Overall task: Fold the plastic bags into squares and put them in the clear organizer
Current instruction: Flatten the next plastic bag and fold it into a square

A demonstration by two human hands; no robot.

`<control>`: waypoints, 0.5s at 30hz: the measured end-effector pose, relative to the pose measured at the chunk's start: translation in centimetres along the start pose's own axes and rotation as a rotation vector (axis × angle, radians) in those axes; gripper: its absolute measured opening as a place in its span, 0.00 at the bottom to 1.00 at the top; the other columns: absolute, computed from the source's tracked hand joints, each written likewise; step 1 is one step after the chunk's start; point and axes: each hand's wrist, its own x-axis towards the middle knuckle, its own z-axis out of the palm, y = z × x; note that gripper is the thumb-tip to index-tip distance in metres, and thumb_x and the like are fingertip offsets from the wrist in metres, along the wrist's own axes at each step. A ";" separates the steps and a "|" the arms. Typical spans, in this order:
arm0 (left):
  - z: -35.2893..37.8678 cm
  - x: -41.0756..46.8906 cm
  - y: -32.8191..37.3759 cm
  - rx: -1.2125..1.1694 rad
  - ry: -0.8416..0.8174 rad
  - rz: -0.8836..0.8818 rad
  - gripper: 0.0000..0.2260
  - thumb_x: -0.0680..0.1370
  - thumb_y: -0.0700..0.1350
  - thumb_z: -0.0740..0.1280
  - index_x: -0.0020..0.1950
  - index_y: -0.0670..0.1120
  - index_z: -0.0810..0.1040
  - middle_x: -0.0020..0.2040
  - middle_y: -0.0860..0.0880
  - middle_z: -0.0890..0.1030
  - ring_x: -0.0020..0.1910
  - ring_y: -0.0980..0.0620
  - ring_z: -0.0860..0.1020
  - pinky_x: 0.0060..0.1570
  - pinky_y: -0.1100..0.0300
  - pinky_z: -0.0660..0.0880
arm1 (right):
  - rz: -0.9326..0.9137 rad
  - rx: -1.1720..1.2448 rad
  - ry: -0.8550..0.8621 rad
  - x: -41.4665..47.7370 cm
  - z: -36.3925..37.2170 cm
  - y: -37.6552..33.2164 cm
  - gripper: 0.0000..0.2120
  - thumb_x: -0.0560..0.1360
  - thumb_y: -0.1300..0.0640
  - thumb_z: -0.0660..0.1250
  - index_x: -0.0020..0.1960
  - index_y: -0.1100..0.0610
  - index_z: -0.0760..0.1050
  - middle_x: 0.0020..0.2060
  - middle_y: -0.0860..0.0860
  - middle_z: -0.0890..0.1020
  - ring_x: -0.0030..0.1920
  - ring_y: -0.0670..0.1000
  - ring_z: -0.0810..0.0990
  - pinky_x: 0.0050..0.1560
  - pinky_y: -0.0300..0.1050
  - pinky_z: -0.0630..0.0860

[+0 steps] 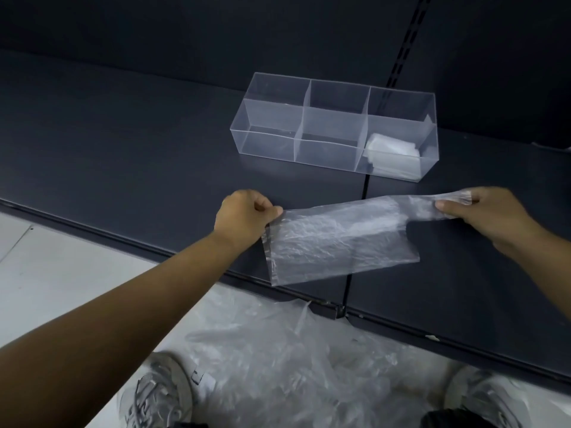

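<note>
Plastic bag (pixel 340 239), clear and crinkled, is held stretched between 2 hands over the front part of the dark shelf (pixel 123 149). Its lower edge hangs close to the shelf's front edge; whether it touches the shelf cannot be told.

The left hand (pixel 244 217) holds the bag's left upper corner, its fingers (pixel 272 211) curled and pinched together on the plastic. From there the bag spreads right as a wide, flat sheet, then narrows into a twisted strip.

Behind the bag, toward the back of the shelf, stands the clear organizer (pixel 268 143), well apart from both hands. It has 6 compartments, in 2 rows of 3. A small stack of folded bags (pixel 392 149) lies in the front right compartment. A narrow dark seam in the shelf runs from under the organizer's right part to the front edge, passing behind the bag.

The right hand (pixel 497 214) grips the narrow right end of the bag, fingers and thumb clamped on the bunched plastic.

Below the shelf's front edge, on the pale floor (pixel 61 273), a loose heap of more clear bags (pixel 278 366) lies between 2 grey shoes, 1 at the left (pixel 157 393) and 1 at the right (pixel 491 393).
</note>
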 end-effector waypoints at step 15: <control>0.3 0.0 -0.4 0.136 -0.035 0.169 0.09 0.75 0.48 0.72 0.38 0.50 0.75 0.42 0.53 0.73 0.46 0.51 0.72 0.50 0.57 0.70 | -0.015 0.057 -0.003 -0.5 -0.8 0.0 0.06 0.71 0.54 0.74 0.39 0.51 0.77 0.31 0.51 0.76 0.33 0.47 0.72 0.36 0.39 0.68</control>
